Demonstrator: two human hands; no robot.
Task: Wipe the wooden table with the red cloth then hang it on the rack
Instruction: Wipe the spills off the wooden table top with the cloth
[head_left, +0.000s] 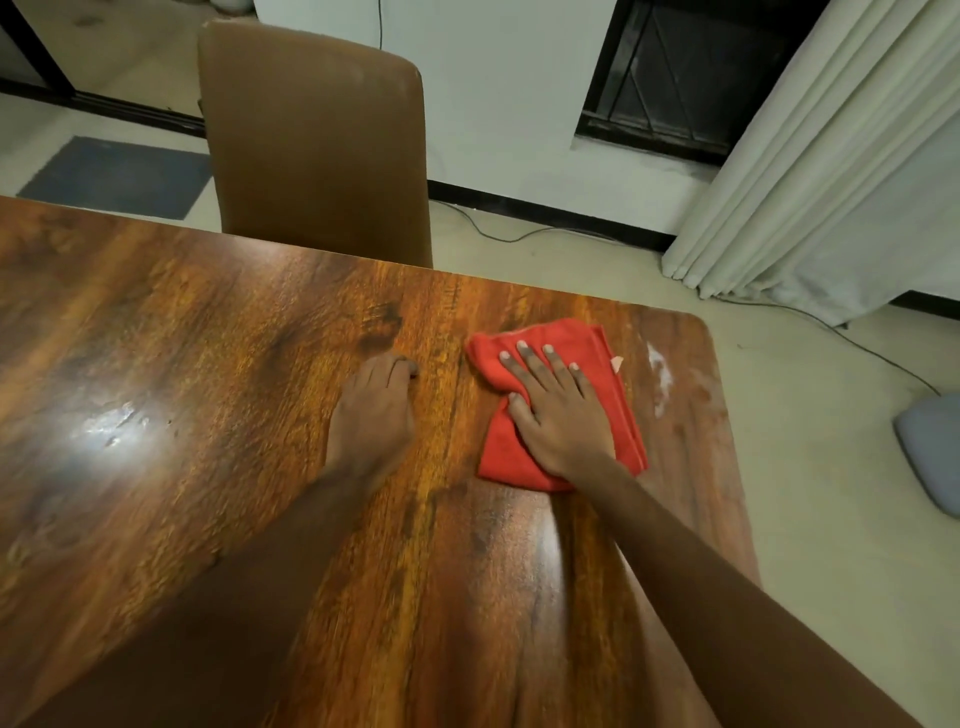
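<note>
The red cloth (618, 415) lies folded on the wooden table (208, 364) near its far right corner. My right hand (556, 410) presses flat on the cloth with straight, spread fingers. My left hand (374, 415) rests on the bare wood to the left of the cloth, its fingertips bent down against the surface and holding nothing. A whitish smear (660, 374) marks the table just right of the cloth. No rack is in view.
A brown chair (317, 145) stands at the table's far edge. White curtains (831, 182) hang at the right, with a cable (857, 343) running over the floor. A grey cushion (930, 447) lies on the floor beside the table's right edge. A dark mat (119, 176) lies far left.
</note>
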